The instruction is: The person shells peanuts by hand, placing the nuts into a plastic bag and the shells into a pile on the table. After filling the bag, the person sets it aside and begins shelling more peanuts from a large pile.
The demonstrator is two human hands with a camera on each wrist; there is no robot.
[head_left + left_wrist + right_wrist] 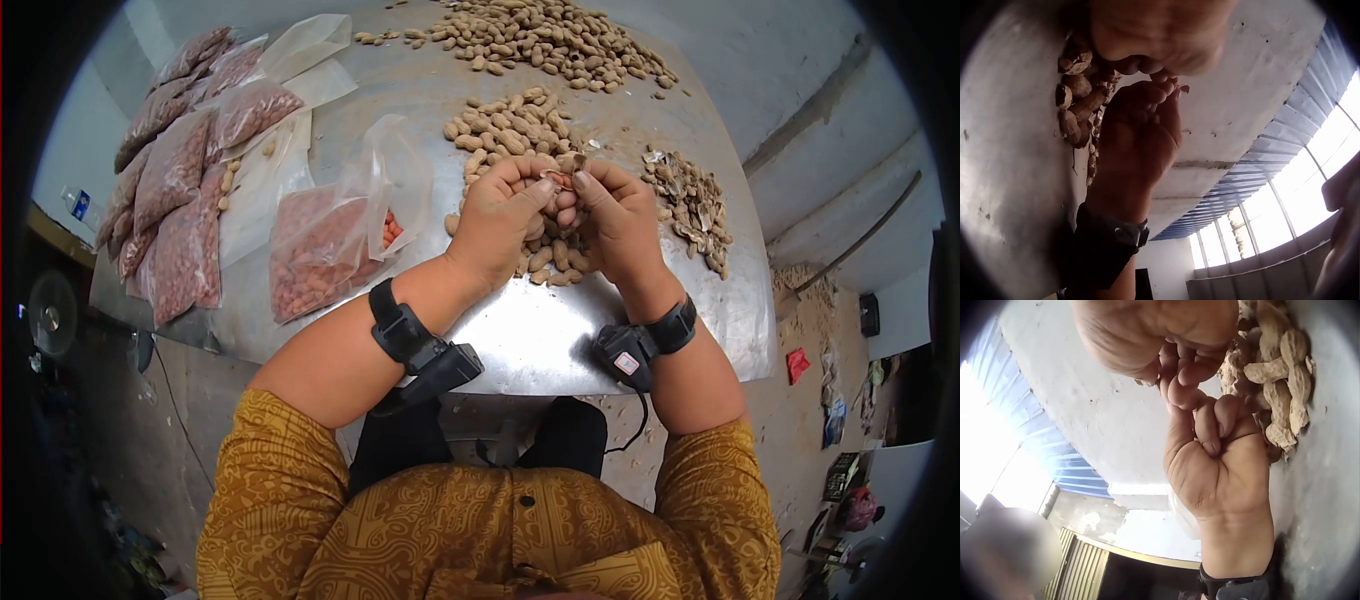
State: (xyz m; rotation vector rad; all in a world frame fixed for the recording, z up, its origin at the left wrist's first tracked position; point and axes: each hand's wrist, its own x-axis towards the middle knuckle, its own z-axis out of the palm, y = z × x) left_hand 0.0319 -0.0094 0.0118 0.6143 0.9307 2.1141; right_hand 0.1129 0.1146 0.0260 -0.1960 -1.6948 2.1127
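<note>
In the head view, my left hand and right hand meet over a heap of unshelled peanuts. Both pinch one peanut between thumbs and fingers; its shell is split and a reddish kernel shows inside. A brown shell piece sticks up by the right thumb. The right wrist view has the fingertips of the left hand close against those of the right hand, mostly covering the peanut. Unshelled peanuts lie beside them.
A clear bag of red kernels lies open-mouthed on the metal table. Several filled bags are stacked at the left. A larger peanut pile spreads at the back, and broken shells lie right of the hands.
</note>
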